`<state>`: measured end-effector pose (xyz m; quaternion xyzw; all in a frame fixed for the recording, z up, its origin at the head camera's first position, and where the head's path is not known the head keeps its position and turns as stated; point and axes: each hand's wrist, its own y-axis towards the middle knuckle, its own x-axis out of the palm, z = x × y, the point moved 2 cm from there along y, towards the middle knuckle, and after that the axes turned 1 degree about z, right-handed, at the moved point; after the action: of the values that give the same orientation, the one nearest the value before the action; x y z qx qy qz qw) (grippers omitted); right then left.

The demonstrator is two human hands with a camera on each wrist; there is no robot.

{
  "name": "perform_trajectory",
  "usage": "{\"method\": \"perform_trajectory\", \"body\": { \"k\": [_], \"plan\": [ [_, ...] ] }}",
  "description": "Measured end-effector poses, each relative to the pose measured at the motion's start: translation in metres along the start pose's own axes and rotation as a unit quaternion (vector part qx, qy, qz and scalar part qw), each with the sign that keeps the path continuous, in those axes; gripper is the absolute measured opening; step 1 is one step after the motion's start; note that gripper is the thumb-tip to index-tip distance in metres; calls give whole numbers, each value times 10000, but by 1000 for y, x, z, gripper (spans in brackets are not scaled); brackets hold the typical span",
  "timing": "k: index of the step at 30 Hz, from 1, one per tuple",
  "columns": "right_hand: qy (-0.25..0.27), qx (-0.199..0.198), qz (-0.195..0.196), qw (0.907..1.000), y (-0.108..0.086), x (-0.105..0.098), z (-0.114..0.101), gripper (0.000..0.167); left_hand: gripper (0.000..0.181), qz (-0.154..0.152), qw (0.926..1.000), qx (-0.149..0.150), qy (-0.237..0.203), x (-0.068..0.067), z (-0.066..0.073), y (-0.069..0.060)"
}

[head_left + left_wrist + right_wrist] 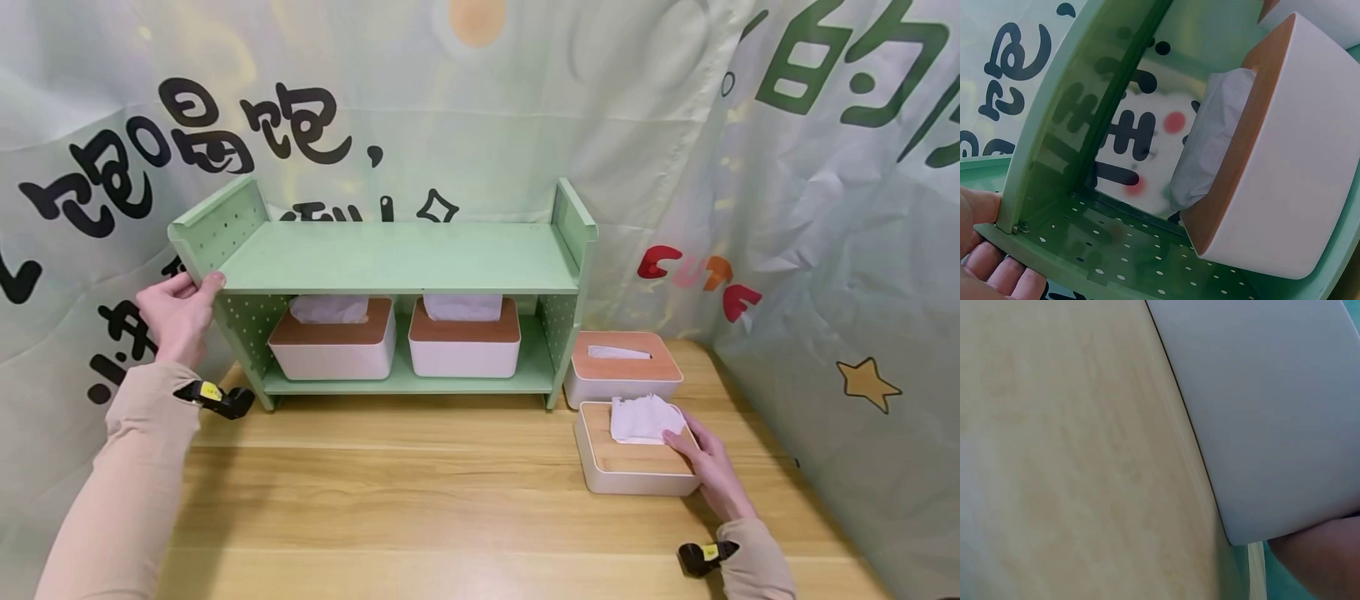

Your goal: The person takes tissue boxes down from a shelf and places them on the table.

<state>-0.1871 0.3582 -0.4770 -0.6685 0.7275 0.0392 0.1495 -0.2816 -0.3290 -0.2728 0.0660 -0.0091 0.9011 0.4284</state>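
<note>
The left hand (178, 312) grips the left side panel of a green two-tier shelf (405, 254), near the front corner of its upper board; the left wrist view shows its fingers (1004, 269) curled at the panel's edge. At the right, the right hand (712, 467) holds the right end of a white tissue box (637, 482) with a light wood lid, thumb on top by the tissue (647, 419). In the right wrist view the box's white wall (1272, 412) rises beside the wooden table, with part of a finger (1322, 556) against it.
Two white tissue boxes with brown lids, a left one (333, 354) and a right one (465, 354), stand on the lower shelf board. Another tissue box (622, 387) stands right of the shelf, behind the held one. A printed curtain (487, 150) hangs behind the wooden table (420, 500).
</note>
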Motion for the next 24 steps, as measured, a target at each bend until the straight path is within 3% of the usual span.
{"method": "perform_trajectory", "body": {
  "k": [24],
  "plan": [
    [80, -229, -183, 9995, -6, -2, 0, 78, 52, 14, 9998, 177, -42, -1, -1, -1]
  ]
}}
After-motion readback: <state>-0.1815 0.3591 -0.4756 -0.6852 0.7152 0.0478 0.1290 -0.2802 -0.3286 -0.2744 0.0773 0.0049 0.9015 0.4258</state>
